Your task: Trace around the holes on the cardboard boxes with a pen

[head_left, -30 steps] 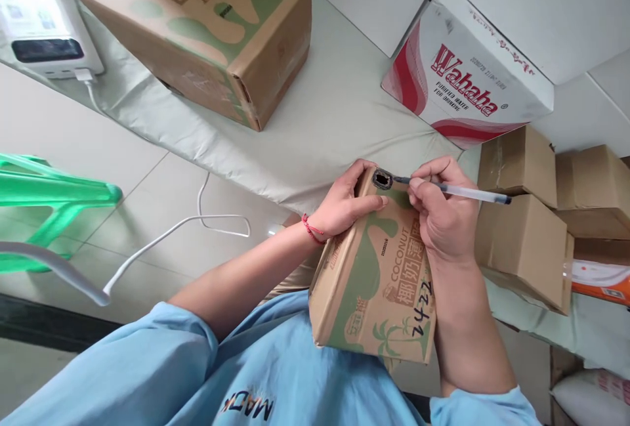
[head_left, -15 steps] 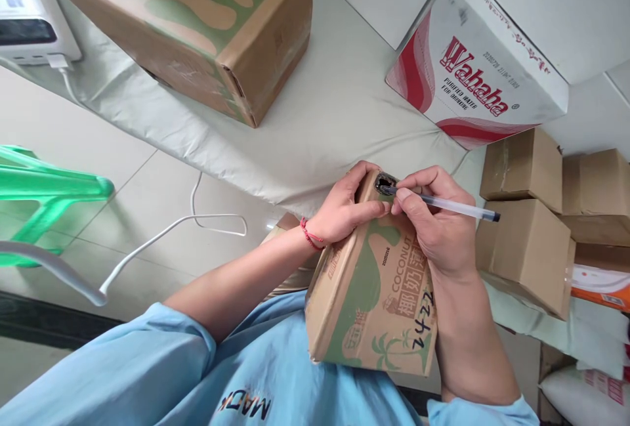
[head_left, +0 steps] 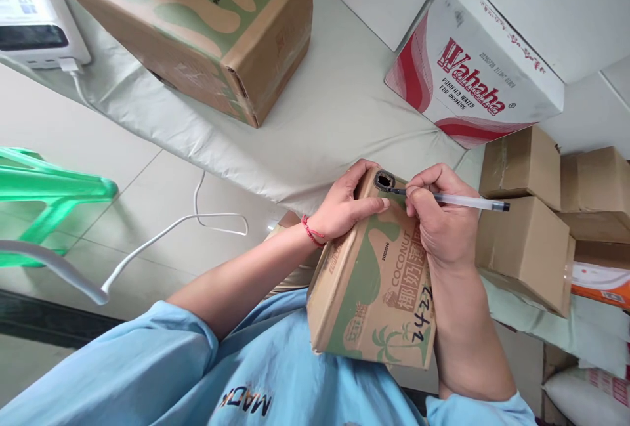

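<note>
A brown coconut carton [head_left: 364, 288] with green shapes and a handwritten number on its side leans tilted against my body. My left hand [head_left: 349, 206] grips its upper end, thumb on the printed face and fingers over the far edge. Near that end is a small dark hole [head_left: 384, 181] with blackened edges. In my right hand [head_left: 443, 219] is a clear pen [head_left: 475, 202], pinched between thumb and fingers. Its dark tip touches or nearly touches the cardboard just right of the hole; I cannot tell which.
Beyond my hands, a covered table [head_left: 344, 104] bears a larger coconut carton [head_left: 197, 39] and a white-and-red Wahaha box [head_left: 472, 65]. Several plain brown boxes [head_left: 522, 252] stack at right. At left are a green stool [head_left: 54, 193], a white device [head_left: 39, 25] and its looping cable [head_left: 147, 249].
My right hand has drawn the pen slightly to the right, so its tip sits outside the hole's edge. My left hand keeps its grip on the carton.
</note>
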`<state>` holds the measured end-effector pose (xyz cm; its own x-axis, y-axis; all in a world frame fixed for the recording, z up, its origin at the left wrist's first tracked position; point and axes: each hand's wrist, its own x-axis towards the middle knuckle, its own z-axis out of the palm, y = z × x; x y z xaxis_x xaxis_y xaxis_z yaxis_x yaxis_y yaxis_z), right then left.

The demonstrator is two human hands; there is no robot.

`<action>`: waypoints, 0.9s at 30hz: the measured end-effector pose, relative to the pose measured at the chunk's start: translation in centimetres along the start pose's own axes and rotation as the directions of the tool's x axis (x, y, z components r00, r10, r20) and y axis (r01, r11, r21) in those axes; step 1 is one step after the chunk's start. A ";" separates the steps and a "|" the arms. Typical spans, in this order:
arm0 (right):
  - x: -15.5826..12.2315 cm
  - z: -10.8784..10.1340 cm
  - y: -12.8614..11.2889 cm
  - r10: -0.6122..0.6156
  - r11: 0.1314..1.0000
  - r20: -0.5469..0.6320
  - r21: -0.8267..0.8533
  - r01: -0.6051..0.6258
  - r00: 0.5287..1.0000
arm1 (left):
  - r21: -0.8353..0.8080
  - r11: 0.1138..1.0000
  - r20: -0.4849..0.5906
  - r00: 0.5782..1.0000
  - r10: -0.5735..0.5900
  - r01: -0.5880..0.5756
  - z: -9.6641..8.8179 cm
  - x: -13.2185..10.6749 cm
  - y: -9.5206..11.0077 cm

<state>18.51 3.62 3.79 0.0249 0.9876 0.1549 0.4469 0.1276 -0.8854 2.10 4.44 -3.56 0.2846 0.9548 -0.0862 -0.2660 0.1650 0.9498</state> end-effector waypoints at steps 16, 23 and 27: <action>0.3 0.2 0.5 -0.013 1.000 -0.113 -0.011 0.012 0.993 | -0.031 1.000 -0.004 1.000 -0.004 0.004 0.1 -0.1 0.0; 0.3 0.2 0.8 0.020 1.000 -0.121 0.024 -0.017 0.992 | -0.007 1.000 -0.004 1.000 -0.006 0.006 0.0 -0.1 0.1; 0.3 0.2 0.7 0.039 0.996 -0.086 0.088 -0.031 0.996 | -0.005 1.000 0.002 1.000 0.005 -0.005 0.0 -0.1 0.0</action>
<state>18.64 4.05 3.09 0.1193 0.9803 0.1575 0.3659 0.1040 -0.9248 2.06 4.37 -3.61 0.2852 0.9551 -0.0804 -0.2718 0.1611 0.9488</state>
